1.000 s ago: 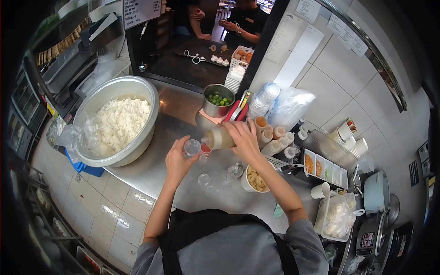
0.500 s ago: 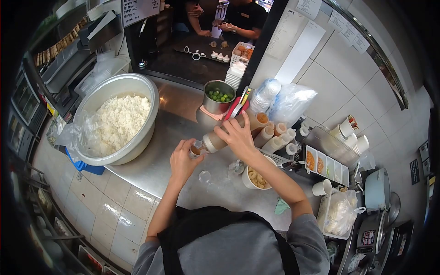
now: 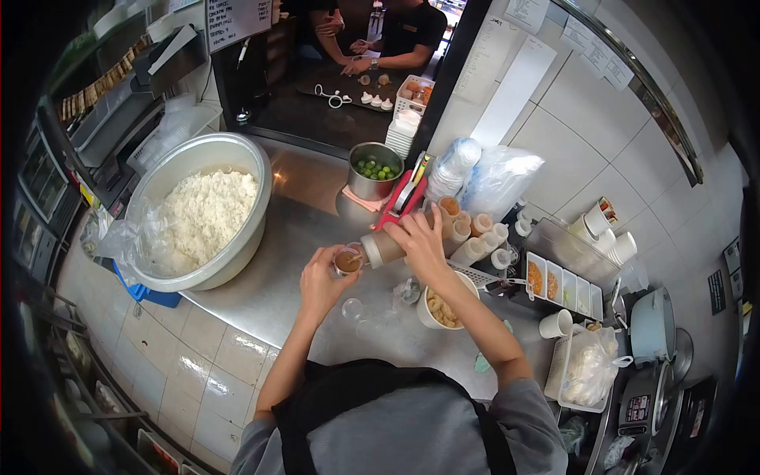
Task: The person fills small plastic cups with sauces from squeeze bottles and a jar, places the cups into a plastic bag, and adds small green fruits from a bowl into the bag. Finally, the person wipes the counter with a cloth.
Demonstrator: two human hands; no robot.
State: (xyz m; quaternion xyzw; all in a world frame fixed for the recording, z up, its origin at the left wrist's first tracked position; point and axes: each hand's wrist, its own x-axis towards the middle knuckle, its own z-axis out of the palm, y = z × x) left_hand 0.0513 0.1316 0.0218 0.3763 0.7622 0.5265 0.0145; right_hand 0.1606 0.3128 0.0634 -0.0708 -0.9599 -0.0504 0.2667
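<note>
My left hand grips a small clear sauce cup with brown sauce in it. My right hand is wrapped round a squeeze bottle of brownish sauce, tipped nearly sideways with its nozzle at the cup's mouth. A clear round lid lies on the steel counter below the cup. Just under my right forearm stands a white tub of pale, curved food pieces. Several more sauce bottles stand upright beyond my right hand.
On the left sits a large tub of white rice. A steel pot of green citrus fruits and a red tape dispenser stand at the back. Topping trays are at right. Two people are behind the opening.
The cup and bottle have shifted slightly right, and the cup now looks fuller of brown sauce. Beyond the opening, one person's hands have moved.
</note>
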